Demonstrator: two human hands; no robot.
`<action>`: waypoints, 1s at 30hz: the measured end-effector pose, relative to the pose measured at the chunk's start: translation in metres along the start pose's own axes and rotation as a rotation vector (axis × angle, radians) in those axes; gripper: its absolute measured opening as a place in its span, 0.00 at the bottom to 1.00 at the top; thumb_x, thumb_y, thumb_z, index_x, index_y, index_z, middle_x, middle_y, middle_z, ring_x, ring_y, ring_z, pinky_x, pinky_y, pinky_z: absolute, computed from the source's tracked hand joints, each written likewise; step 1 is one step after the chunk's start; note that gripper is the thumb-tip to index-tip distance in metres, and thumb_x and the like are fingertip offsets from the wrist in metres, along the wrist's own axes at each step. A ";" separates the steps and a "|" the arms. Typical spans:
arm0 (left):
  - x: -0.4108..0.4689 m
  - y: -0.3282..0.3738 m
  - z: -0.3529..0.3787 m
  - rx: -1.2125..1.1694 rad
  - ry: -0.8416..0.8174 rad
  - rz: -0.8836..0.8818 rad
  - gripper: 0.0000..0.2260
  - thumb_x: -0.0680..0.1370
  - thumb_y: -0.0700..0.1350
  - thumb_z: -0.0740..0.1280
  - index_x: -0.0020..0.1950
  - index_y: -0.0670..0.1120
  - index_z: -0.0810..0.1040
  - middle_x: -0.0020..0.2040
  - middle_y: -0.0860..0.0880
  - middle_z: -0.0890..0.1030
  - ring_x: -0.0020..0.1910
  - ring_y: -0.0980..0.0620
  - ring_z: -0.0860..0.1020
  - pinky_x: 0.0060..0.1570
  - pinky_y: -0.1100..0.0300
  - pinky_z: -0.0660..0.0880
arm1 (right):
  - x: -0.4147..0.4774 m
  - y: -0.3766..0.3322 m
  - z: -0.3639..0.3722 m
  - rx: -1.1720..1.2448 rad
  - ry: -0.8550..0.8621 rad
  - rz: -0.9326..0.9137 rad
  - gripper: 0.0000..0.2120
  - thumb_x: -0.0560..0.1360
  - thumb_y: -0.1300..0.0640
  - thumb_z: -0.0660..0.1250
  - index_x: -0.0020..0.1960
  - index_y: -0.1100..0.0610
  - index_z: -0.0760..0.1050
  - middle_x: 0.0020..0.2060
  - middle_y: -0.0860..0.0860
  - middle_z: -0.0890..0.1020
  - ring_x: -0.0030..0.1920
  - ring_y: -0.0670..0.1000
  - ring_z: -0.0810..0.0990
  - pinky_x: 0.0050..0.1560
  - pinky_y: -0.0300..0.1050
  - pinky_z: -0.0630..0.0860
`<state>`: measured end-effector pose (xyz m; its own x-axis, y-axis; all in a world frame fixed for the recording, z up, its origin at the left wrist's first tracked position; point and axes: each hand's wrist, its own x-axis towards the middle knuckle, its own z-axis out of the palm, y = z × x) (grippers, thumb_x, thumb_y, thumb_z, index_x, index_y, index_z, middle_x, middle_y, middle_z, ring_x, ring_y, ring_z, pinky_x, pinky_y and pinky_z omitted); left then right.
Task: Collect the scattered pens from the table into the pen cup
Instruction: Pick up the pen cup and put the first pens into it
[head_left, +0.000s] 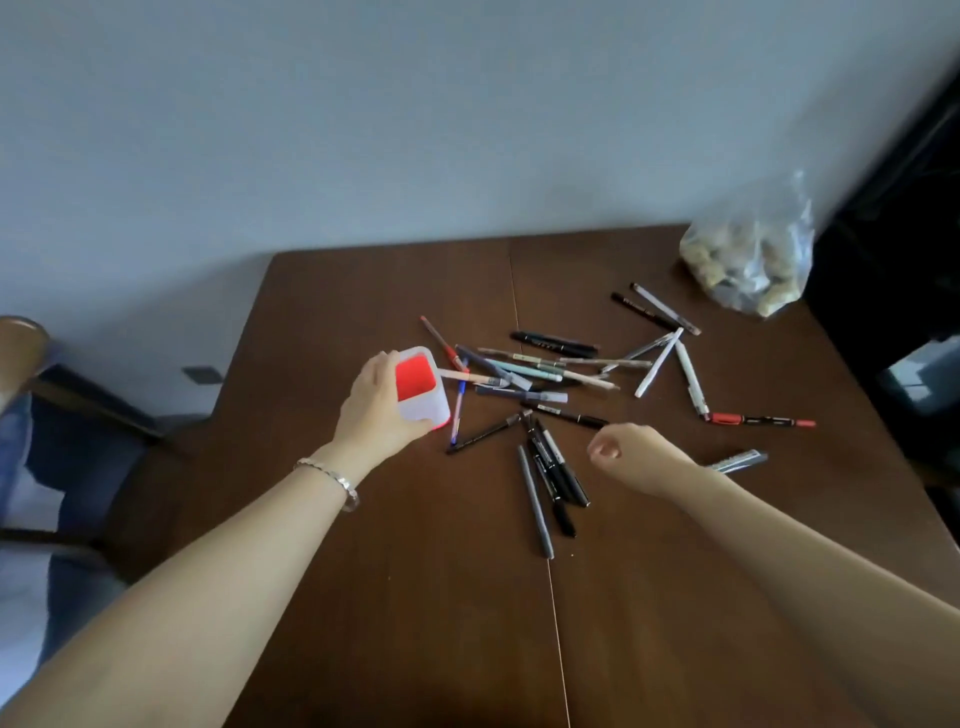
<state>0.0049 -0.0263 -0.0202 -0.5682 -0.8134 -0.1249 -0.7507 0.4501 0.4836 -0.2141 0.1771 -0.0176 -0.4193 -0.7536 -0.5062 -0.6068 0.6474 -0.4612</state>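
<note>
My left hand (376, 402) grips the pen cup (423, 389), a white square cup with a red inside, standing left of the pile. Nothing shows inside the cup. Several pens (540, 371) lie crossed in a loose heap on the brown table (363, 291). A group of black and grey markers (553, 475) lies just left of my right hand (631, 454), whose fingers are curled shut with nothing seen in them. A red-capped marker (761, 420) lies to the right, and a clear-bodied pen (737, 460) pokes out from behind my right wrist.
A clear plastic bag (748, 260) of pale lumpy items sits at the table's far right corner. A chair (62, 415) stands left of the table. The wall runs along the far edge. Dark furniture stands off the right side.
</note>
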 end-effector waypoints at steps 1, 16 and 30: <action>0.010 -0.008 0.002 0.033 -0.022 -0.056 0.44 0.67 0.48 0.77 0.74 0.47 0.54 0.74 0.45 0.60 0.71 0.44 0.64 0.63 0.46 0.73 | 0.002 0.003 0.009 0.000 -0.029 0.027 0.11 0.75 0.56 0.60 0.52 0.53 0.78 0.51 0.51 0.82 0.53 0.52 0.79 0.54 0.46 0.76; 0.004 -0.041 0.032 -0.176 0.200 -0.017 0.44 0.58 0.46 0.82 0.69 0.43 0.66 0.66 0.40 0.68 0.64 0.43 0.68 0.52 0.56 0.72 | 0.072 -0.011 0.085 -0.092 -0.011 0.353 0.22 0.76 0.46 0.60 0.63 0.60 0.67 0.61 0.56 0.72 0.61 0.56 0.72 0.52 0.49 0.73; -0.073 -0.015 0.074 -0.238 0.015 0.121 0.45 0.59 0.53 0.80 0.71 0.49 0.62 0.67 0.48 0.68 0.64 0.52 0.66 0.51 0.61 0.77 | 0.036 -0.014 0.055 0.206 0.100 0.221 0.12 0.81 0.52 0.49 0.51 0.59 0.66 0.32 0.52 0.75 0.29 0.53 0.74 0.28 0.45 0.68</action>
<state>0.0330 0.0534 -0.0823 -0.6425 -0.7652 -0.0414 -0.5760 0.4465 0.6847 -0.1835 0.1472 -0.0695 -0.5963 -0.5930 -0.5411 -0.3487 0.7985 -0.4907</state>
